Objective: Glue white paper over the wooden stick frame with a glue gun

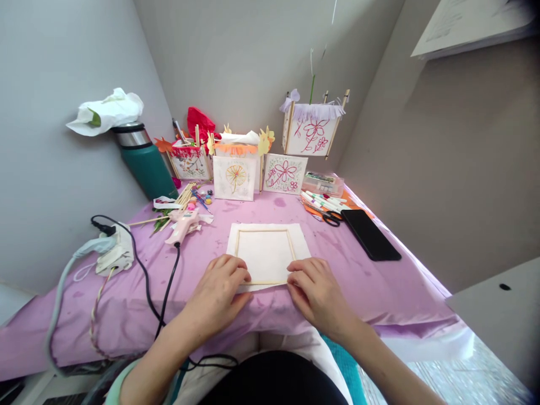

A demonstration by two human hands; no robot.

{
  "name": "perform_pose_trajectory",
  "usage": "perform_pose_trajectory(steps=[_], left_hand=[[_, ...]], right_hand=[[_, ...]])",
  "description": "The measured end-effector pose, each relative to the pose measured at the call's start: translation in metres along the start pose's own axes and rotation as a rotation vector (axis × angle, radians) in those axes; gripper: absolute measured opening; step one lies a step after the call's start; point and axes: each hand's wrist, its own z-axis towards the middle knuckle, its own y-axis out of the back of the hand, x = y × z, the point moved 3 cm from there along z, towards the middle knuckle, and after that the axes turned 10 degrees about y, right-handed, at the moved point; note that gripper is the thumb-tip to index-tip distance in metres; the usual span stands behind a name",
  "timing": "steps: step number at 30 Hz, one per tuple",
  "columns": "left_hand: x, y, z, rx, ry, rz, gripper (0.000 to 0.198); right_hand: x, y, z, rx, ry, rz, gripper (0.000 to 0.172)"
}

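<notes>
A square frame of thin wooden sticks [265,282] lies flat on a sheet of white paper [302,241] in front of me. My left hand [225,284] pinches the near left corner of the frame, thumb and fingers closed at the stick's end. At the near right corner, my right hand [310,287] has its bent fingers closed on the other end. The exact contact of the fingertips is partly hidden by the hands. Beyond the left hand rests a pink hot glue gun [183,226] with a black cord.
Decorated paper panels [234,179] and a hanging paper lantern [313,132] are at the back. A green bottle [145,163] and power strip [118,253] stand left. Markers [323,201], black-handled scissors [332,218] and a phone [371,235] lie right. Cords hang over the table's near-left edge.
</notes>
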Motion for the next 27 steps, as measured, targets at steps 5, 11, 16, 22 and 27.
perform_pose_trajectory(steps=[5,11,16,22,27], left_hand=[[-0.001,-0.001,0.001,0.016,-0.006,0.013,0.008],[-0.004,0.0,0.004,0.024,-0.008,0.046,0.01],[-0.006,0.001,0.008,0.031,0.004,0.062,0.012],[-0.004,0.0,0.012,0.08,0.045,0.064,0.012],[-0.001,-0.002,0.017,0.113,0.07,0.054,0.013]], right_hand=[[-0.001,-0.004,0.003,0.001,-0.039,0.013,0.012],[-0.003,-0.008,0.003,0.009,-0.093,0.026,0.011],[-0.003,-0.008,0.004,0.026,-0.119,0.047,0.011],[-0.004,-0.005,0.01,0.077,-0.114,0.078,0.004],[-0.005,-0.011,0.014,0.161,-0.123,0.074,0.01]])
